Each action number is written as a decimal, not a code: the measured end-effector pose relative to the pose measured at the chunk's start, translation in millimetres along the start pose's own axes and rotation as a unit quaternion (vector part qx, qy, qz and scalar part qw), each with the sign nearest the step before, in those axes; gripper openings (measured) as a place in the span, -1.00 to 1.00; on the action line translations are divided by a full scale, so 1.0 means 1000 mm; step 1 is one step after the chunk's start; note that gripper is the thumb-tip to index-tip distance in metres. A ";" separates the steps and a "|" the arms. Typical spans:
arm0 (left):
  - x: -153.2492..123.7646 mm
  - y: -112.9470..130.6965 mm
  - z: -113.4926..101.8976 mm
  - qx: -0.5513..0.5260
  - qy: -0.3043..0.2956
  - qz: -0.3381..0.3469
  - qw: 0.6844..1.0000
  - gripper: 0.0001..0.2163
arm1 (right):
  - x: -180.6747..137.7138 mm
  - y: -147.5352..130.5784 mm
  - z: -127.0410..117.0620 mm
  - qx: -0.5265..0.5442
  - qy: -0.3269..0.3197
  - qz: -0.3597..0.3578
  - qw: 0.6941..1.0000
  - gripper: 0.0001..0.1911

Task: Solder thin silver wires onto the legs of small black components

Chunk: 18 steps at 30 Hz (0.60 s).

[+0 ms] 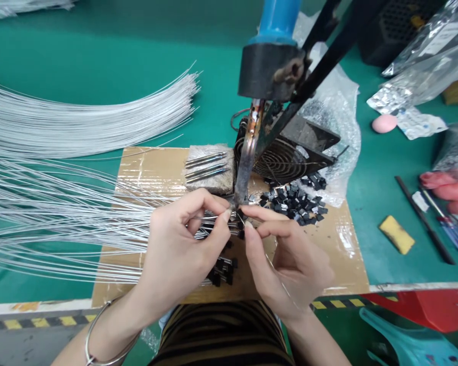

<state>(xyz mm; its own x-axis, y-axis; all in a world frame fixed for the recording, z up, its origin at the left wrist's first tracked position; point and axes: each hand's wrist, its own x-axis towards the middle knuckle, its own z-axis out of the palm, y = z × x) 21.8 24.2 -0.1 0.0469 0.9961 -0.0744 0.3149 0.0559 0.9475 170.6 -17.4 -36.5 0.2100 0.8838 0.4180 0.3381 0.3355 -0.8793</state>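
My left hand (187, 244) is closed in a pinch on a thin grey wire (209, 217), directly under the tip of a mounted soldering iron (246, 162). Facing it, my right hand (290, 254) has its fingertips closed around a fine strand of solder wire (277, 272), which trails down across the palm. Between the two sets of fingertips sits a small black connector (238, 216), partly covered by them. Beneath my left hand lie several wires with black ends (223, 269). The exact contact at the iron's tip is hidden by my fingers.
A cardboard sheet (343, 264) covers the bench, with loose black connectors (295, 201) on the right. Behind them stands a black fan (286, 157). Spare iron tips (206, 165) rest on a pale block. A wire bundle (99, 122) spreads left; a yellow sponge (397, 235) lies right.
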 end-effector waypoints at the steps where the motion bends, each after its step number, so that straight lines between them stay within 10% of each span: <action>1: 0.000 0.000 0.000 0.004 -0.001 -0.003 1.000 -0.92 | 0.000 0.000 0.000 0.002 -0.002 0.003 1.000 -0.77; 7: -0.001 -0.001 0.000 0.031 -0.015 0.005 0.999 -0.91 | -0.001 0.000 -0.004 0.019 -0.012 0.039 0.999 -0.84; 11: -0.004 -0.003 -0.007 0.105 0.005 0.043 0.994 -0.89 | 0.004 0.006 -0.024 0.001 0.094 0.102 0.990 -0.97; 18: -0.014 -0.025 -0.026 0.214 0.042 0.154 0.964 -0.89 | 0.007 0.041 -0.084 0.059 0.223 0.200 0.952 -0.41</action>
<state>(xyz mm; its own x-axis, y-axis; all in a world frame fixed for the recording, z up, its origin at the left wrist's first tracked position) -11.4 10.7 -14.9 0.1303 0.9638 0.2326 0.6609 -0.2593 0.7042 263.1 -25.2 -50.3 0.6777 0.7314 0.0761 0.0486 0.0586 -0.9971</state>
